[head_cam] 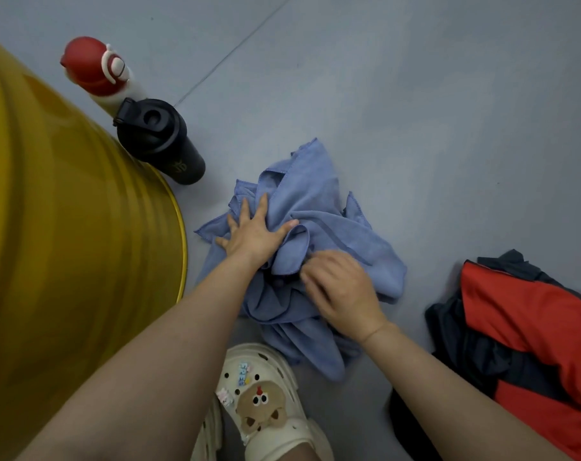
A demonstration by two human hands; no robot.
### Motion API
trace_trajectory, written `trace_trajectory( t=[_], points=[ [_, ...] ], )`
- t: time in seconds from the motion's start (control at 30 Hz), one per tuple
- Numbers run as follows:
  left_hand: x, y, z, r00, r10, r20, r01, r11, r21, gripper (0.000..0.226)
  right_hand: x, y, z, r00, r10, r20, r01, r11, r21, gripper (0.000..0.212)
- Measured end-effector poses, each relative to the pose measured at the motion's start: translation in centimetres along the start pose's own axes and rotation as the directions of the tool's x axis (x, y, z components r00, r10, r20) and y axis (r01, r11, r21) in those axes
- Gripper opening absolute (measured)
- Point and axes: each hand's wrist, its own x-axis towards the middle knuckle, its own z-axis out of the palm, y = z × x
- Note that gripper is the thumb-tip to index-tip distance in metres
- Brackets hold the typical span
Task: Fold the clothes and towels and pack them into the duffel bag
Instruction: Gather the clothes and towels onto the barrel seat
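A crumpled blue towel (319, 207) lies on the grey floor in the middle of the head view. My left hand (254, 232) rests flat on its left part with the fingers spread and straight. Just right of it, my right hand (340, 287) has its fingers curled into a bunched fold of the same towel near its middle. A red and dark navy garment (521, 331) lies in a heap on the floor at the right. No duffel bag shows in this view.
A large yellow drum (66, 244) fills the left side, close to the towel's left edge. A black bottle (162, 141) and a red-capped white bottle (99, 73) stand beside it. A cream clog (265, 404) on a foot is at the bottom centre.
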Motion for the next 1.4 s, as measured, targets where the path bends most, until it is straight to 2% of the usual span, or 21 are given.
trace_trajectory(
  t=[0.07,0.1,0.13,0.17,0.23,0.27,0.33,0.43,0.57,0.63,0.77,0.9,0.97,1.0,1.07,1.17,1.4],
  points=[
    [0.2,-0.1,0.3,1.000,0.012,-0.009,-0.012,1.000,-0.004,0.084,1.0,0.8,-1.1,0.973,0.208,-0.103,-0.214,0.975,-0.054,0.032],
    [0.1,-0.1,0.4,1.000,0.017,-0.014,-0.017,1.000,0.001,0.084,1.5,1.2,-1.4,0.933,0.351,-0.084,-0.358,0.929,-0.096,0.043],
    [0.0,-0.1,0.5,1.000,0.020,-0.020,-0.020,1.000,0.008,0.085,2.0,1.4,-1.7,0.863,0.506,0.009,-0.499,0.854,-0.146,0.061],
    [-0.1,-0.2,0.5,0.999,0.017,-0.030,-0.017,1.000,0.015,0.089,2.4,1.8,-1.9,0.760,0.636,0.135,-0.608,0.769,-0.197,0.080],
    [-0.1,-0.7,0.5,0.999,-0.006,-0.052,0.008,0.999,0.042,0.101,2.5,2.8,-1.9,0.579,0.758,0.300,-0.707,0.650,-0.280,0.105],
    [-0.2,-0.9,0.5,0.998,-0.025,-0.054,0.028,0.998,0.055,0.108,2.3,3.3,-1.9,0.532,0.781,0.328,-0.725,0.620,-0.301,0.110],
    [-0.3,-1.3,0.7,0.997,-0.069,-0.030,0.070,0.996,0.053,0.117,1.9,3.9,-1.7,0.494,0.793,0.356,-0.734,0.600,-0.318,0.115],
    [-0.3,-1.6,1.1,0.989,-0.145,0.034,0.146,0.989,-0.016,0.118,2.1,3.8,-1.0,0.525,0.745,0.412,-0.669,0.661,-0.342,0.112],
    [0.1,-2.5,1.6,0.985,-0.161,0.062,0.165,0.983,-0.075,0.115,2.3,2.9,0.4,0.635,0.606,0.479,-0.554,0.789,-0.265,0.107],
    [0.2,-2.9,1.8,0.989,-0.137,0.054,0.142,0.984,-0.107,0.113,1.9,2.5,0.8,0.690,0.549,0.471,-0.506,0.832,-0.229,0.104],
    [0.2,-3.5,2.1,0.994,-0.109,0.005,0.108,0.975,-0.197,0.109,1.5,1.8,1.4,0.753,0.462,0.468,-0.436,0.884,-0.171,0.098],
    [0.2,-3.5,2.2,0.981,-0.188,-0.045,0.167,0.941,-0.294,0.115,1.4,1.6,2.1,0.796,0.403,0.452,-0.353,0.915,-0.194,0.093],
    [0.2,-3.2,2.2,0.984,-0.179,-0.027,0.163,0.940,-0.300,0.106,1.4,1.4,2.2,0.818,0.388,0.425,-0.337,0.922,-0.192,0.089],
    [0.3,-3.3,2.3,0.992,-0.127,-0.020,0.113,0.938,-0.328,0.104,1.4,1.2,2.2,0.826,0.383,0.413,-0.334,0.924,-0.189,0.087],
    [-0.1,-3.4,2.5,0.998,-0.053,-0.036,0.030,0.881,-0.472,0.097,1.6,0.8,2.3,0.839,0.371,0.398,-0.322,0.928,-0.185,0.086],
    [-1.8,-2.7,2.4,0.997,-0.065,-0.028,0.035,0.794,-0.607,0.076,1.7,0.3,2.2,0.855,0.354,0.379,-0.322,0.935,-0.149,0.087],
    [-4.5,-1.4,0.2,0.993,-0.041,-0.108,-0.029,0.817,-0.575,0.050,2.2,-1.2,0.0,0.892,0.326,0.314,-0.326,0.944,-0.055,0.089]
  ],
)
